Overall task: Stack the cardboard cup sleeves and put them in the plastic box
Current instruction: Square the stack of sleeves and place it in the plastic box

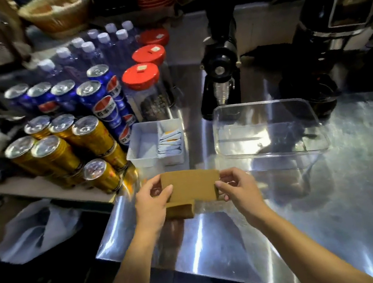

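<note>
Both hands (152, 201) (238, 188) pinching cardboard sleeves (191, 185), clear plastic box (268, 129) just beyond, white tray (154, 143) & cans (60, 145) left.

The only print I can read is on the blue cans (105, 105) stacked on the shelf (42, 187) off the left edge of my counter (244, 241). They carry the red, white and blue Pepsi globe, and across its white band run the Chinese characters 百事可乐. It is clearest on the front can; the same mark shows, partly hidden, on the cans beside and below it. The gold cans (88, 136) show red marks too blurred to read. The small stickers on the red jar lids (140, 75) are too small to make out.
</note>
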Demonstrator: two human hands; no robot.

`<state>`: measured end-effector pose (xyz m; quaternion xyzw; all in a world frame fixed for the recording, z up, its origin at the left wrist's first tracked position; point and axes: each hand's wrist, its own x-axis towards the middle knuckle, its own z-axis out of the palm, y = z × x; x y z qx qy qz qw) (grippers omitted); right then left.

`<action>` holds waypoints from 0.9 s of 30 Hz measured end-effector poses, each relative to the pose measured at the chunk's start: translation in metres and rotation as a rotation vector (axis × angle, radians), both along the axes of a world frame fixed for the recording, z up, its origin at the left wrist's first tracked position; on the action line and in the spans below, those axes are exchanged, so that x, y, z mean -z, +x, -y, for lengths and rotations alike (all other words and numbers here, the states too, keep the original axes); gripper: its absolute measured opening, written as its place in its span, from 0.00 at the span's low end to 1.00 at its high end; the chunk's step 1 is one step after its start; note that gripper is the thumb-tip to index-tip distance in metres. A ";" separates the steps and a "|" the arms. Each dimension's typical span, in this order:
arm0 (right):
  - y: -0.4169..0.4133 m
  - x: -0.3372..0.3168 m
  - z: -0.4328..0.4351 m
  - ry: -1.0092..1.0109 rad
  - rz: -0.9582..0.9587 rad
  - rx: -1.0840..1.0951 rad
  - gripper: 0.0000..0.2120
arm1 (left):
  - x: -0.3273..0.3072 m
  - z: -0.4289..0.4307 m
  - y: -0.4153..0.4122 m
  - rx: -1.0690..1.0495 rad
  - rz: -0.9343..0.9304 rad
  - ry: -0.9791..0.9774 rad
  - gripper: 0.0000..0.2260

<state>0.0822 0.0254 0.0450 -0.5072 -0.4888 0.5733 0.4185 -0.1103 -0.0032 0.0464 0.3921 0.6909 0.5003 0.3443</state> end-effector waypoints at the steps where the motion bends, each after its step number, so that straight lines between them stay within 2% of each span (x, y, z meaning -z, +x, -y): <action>1: -0.010 0.000 -0.001 -0.033 0.011 -0.016 0.06 | 0.001 0.002 -0.008 -0.033 0.007 -0.013 0.16; 6: -0.046 0.004 -0.002 -0.154 0.066 -0.078 0.06 | 0.010 0.011 -0.034 -0.140 0.066 -0.093 0.17; 11: -0.059 0.016 0.000 -0.252 0.190 -0.101 0.06 | 0.029 0.018 -0.046 -0.175 0.030 -0.222 0.16; 15: -0.058 0.023 0.000 -0.280 0.221 -0.065 0.04 | 0.038 0.017 -0.053 -0.124 -0.018 -0.335 0.15; 19: -0.055 0.022 -0.003 -0.306 0.279 -0.105 0.13 | 0.035 0.010 -0.061 -0.077 0.008 -0.447 0.22; 22: -0.056 0.018 -0.009 -0.335 0.318 -0.130 0.17 | 0.030 0.005 -0.066 0.013 0.076 -0.550 0.14; 25: -0.060 0.014 -0.012 -0.374 0.307 -0.178 0.16 | 0.025 -0.002 -0.066 0.141 0.101 -0.578 0.11; 27: -0.060 0.013 -0.013 -0.387 0.274 -0.219 0.14 | 0.025 -0.004 -0.065 0.217 0.135 -0.581 0.17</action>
